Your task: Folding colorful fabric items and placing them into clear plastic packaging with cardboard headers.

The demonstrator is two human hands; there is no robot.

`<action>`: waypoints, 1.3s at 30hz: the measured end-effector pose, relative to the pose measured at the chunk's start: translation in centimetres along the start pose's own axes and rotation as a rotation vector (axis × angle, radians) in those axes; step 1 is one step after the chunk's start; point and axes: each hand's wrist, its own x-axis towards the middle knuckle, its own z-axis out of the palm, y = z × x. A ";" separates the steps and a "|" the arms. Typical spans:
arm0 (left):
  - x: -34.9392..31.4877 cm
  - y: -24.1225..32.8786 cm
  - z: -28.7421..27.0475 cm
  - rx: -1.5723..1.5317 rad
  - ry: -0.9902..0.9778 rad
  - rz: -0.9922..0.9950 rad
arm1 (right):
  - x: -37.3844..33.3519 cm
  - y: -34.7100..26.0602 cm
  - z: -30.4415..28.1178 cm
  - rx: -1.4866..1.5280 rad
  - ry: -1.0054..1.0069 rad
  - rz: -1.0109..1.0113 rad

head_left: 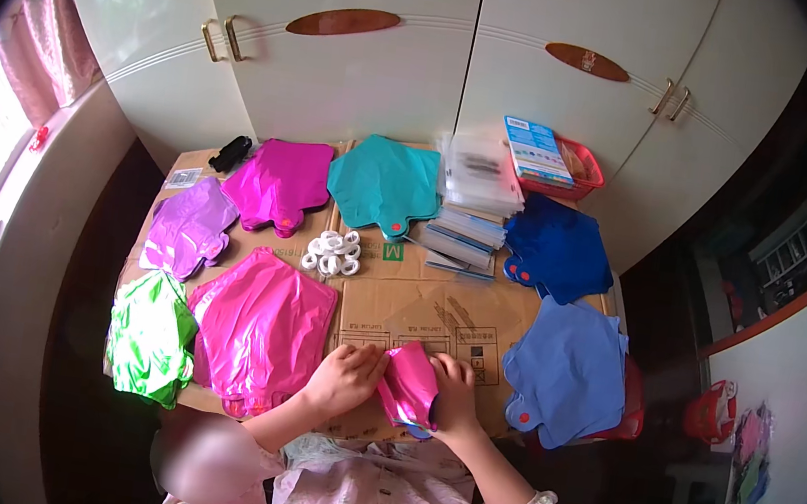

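Note:
A folded piece of shiny pink foil (409, 384), which looks like a flat foil balloon, is held near the front edge of a cardboard-covered table (373, 299). My left hand (345, 382) grips its left side with the fingers bent. On the opposite side, my right hand (454, 395) has its fingers closed round the foil's edge. Just left of my left hand lies a stack of flat pink foil balloons (263, 331). Light-blue flat balloons (565, 373) lie right of my right hand. Small white rolls (333, 251) are heaped beyond my hands.
Around the table lie green (151, 337), lilac (190, 226), magenta (279, 181), teal (387, 184) and dark-blue balloons (560, 249). Clear plastic packets (467, 230) are piled at the back, beside a red basket (590, 171). White cabinets (345, 74) stand behind.

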 end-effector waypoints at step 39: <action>-1.1 2.6 -1.6 0.084 -0.296 -0.097 | 7.6 5.6 0.6 -0.074 0.048 -0.571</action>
